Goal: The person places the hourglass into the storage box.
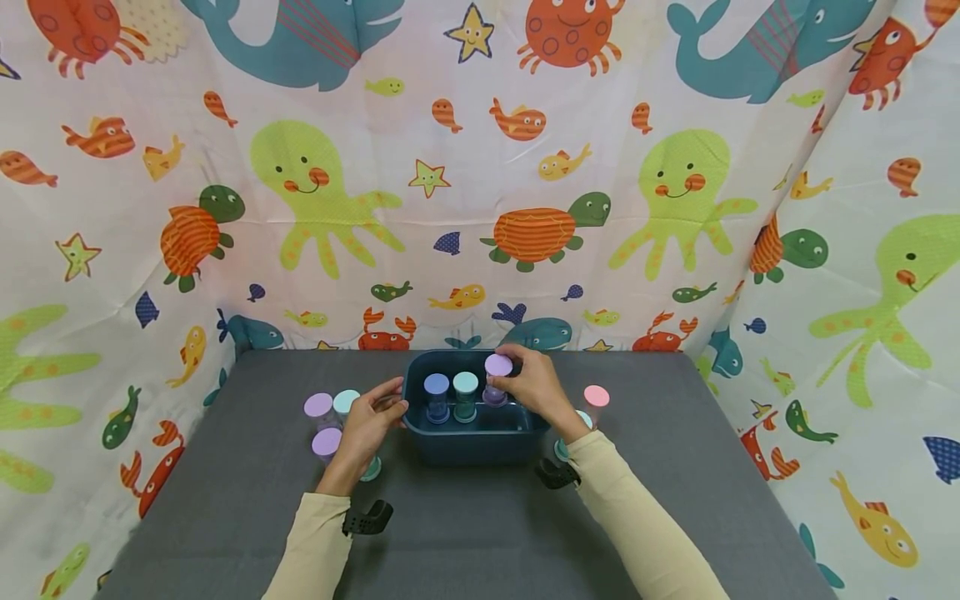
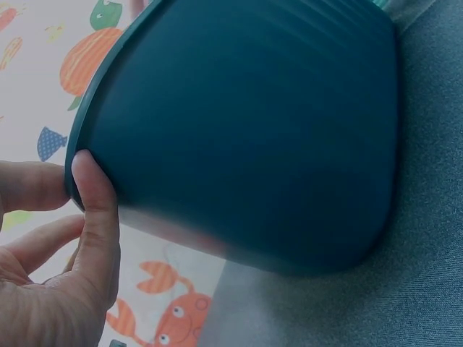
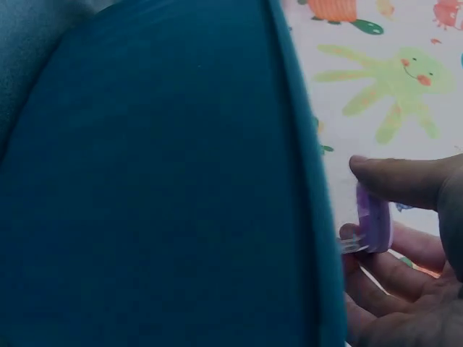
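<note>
A dark teal bin stands at the middle of the table. My left hand pinches its left rim; in the left wrist view a fingertip lies on the outer wall. Inside the bin stand a blue sand timer and a mint-green sand timer, both upright. To their right, my right hand holds a purple sand timer by its top cap, upright within the bin. In the right wrist view the purple cap sits between thumb and fingers, with its lower part hidden behind the bin wall.
Left of the bin stand several sand timers, among them a purple one and a mint one, partly behind the left hand. To the right stand a pink sand timer and a mint one partly covered by the right wrist. A printed curtain borders the grey table.
</note>
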The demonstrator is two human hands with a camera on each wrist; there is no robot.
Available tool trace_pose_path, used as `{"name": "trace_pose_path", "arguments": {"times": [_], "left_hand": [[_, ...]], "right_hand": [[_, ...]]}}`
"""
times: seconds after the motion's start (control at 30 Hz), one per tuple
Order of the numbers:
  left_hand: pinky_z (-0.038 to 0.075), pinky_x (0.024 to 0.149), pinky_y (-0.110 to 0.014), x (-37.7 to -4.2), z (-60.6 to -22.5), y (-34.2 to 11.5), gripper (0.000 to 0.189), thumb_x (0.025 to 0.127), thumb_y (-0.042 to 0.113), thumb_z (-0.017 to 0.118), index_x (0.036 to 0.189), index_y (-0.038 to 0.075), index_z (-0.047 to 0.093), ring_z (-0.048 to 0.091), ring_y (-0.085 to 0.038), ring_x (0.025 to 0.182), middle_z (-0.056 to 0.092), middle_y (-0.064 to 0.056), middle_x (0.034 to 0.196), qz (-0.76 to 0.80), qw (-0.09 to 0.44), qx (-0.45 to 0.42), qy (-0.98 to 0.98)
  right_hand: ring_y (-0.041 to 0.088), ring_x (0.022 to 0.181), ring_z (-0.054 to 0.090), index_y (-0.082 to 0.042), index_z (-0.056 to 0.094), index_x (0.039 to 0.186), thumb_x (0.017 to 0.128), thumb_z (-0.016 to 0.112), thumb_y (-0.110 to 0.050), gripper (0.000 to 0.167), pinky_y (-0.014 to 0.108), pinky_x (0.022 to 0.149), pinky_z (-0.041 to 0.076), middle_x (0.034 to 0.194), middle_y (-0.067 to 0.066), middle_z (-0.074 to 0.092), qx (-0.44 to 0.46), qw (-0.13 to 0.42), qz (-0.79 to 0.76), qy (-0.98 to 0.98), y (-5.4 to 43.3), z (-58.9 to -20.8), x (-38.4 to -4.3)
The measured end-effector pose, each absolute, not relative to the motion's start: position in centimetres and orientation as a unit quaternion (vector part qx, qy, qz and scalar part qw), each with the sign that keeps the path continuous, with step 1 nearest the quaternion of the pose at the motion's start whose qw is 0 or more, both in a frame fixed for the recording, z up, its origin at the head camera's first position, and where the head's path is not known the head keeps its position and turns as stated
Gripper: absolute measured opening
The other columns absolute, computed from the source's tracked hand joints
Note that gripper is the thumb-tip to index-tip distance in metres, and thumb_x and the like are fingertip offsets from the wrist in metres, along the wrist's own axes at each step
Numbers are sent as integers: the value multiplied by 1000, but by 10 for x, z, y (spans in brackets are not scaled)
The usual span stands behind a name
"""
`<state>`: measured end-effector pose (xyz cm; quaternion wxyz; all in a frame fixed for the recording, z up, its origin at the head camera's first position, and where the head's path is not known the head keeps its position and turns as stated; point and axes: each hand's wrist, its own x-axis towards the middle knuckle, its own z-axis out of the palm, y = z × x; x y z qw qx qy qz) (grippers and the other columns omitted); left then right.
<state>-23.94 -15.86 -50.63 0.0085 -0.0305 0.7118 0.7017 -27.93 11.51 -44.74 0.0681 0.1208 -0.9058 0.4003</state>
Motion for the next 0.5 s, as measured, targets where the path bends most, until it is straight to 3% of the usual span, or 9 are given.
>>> {"name": "trace_pose_path", "arguments": {"times": [0.5], "left_hand": [[55, 68, -21, -240, -507, -158, 47, 94, 1, 60, 140, 6, 53, 57, -15, 96, 53, -18, 131, 706, 5, -30, 707]], "right_hand": [[28, 97, 66, -5, 66, 120, 78, 82, -14, 46, 44, 87, 56, 117, 15, 69, 101, 44, 354, -929, 103, -462, -293]]}}
